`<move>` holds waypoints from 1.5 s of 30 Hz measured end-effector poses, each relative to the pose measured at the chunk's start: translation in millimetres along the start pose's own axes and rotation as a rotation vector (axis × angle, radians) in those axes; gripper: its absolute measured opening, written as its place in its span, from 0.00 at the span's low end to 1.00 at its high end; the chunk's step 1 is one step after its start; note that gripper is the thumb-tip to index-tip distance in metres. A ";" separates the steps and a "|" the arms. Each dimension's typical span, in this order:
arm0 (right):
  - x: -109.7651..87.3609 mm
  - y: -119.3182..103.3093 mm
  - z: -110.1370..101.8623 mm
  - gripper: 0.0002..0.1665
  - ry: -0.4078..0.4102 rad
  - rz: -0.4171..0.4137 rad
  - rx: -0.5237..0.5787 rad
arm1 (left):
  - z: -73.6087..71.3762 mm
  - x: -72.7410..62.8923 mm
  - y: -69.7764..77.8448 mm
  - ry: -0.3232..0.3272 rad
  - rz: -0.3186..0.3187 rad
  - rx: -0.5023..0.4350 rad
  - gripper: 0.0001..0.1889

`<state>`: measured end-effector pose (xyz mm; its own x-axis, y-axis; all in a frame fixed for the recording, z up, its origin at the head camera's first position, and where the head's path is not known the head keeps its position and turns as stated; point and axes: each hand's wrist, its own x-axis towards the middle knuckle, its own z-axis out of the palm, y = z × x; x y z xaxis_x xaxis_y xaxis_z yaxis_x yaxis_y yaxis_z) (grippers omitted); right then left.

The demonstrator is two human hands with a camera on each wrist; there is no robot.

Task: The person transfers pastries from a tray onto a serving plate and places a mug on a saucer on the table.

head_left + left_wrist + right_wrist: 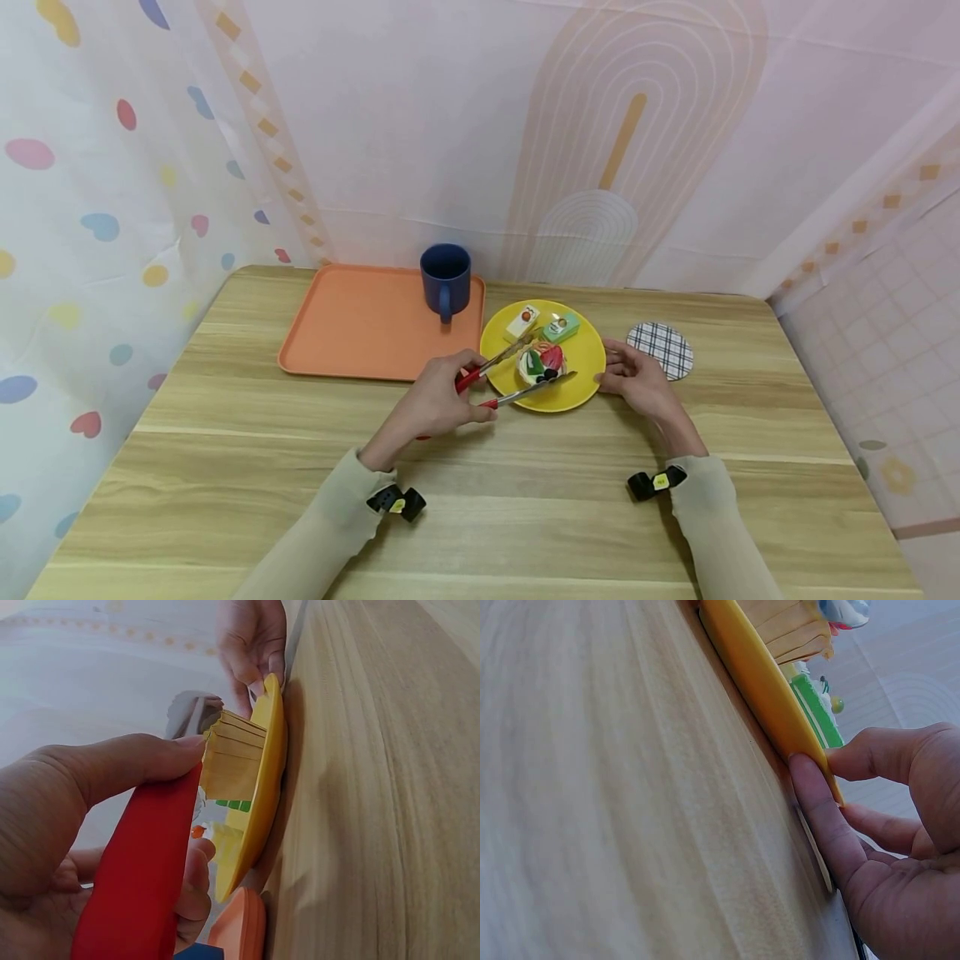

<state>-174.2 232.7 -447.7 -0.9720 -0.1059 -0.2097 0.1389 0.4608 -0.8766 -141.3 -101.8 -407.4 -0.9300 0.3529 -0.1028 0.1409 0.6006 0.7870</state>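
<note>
My left hand [442, 396] grips red-handled metal tongs [468, 380], whose spread arms lie on either side of a fruit-topped tart [542, 363]. The tart stands on a yellow plate [498, 333], its ridged case showing in the left wrist view. Behind it on the same plate sit a yellow cake slice [521, 322] and a green cake slice [561, 327]. At the plate's right edge my right hand [637, 379] pinches the rim between thumb and fingers, clearly seen in the right wrist view.
An orange tray [360, 325] lies to the left of the plate, with a dark blue mug [446, 279] on its right side. A round checked coaster [660, 350] lies just beyond my right hand. Patterned cloth hangs behind the wooden table [540, 517].
</note>
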 end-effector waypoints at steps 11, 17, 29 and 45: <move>0.7 -1.8 -0.8 0.39 -0.008 -0.017 0.004 | -5.2 -2.3 2.8 -0.010 0.024 -0.030 0.34; 0.5 -1.5 -1.3 0.39 -0.007 -0.019 0.004 | -8.1 -2.5 2.1 0.020 0.058 -0.033 0.34; -0.6 0.1 -0.9 0.38 -0.006 -0.025 0.001 | -9.8 -3.2 3.3 0.099 0.094 -0.099 0.33; 2.3 1.7 1.7 0.39 0.011 0.027 0.005 | -23.7 -2.6 -0.3 0.311 0.111 -0.113 0.30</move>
<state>-175.9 231.7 -450.4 -0.9698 -0.0840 -0.2290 0.1664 0.4585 -0.8730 -146.9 -119.9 -393.0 -0.9726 0.1657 0.1633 0.2243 0.4818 0.8471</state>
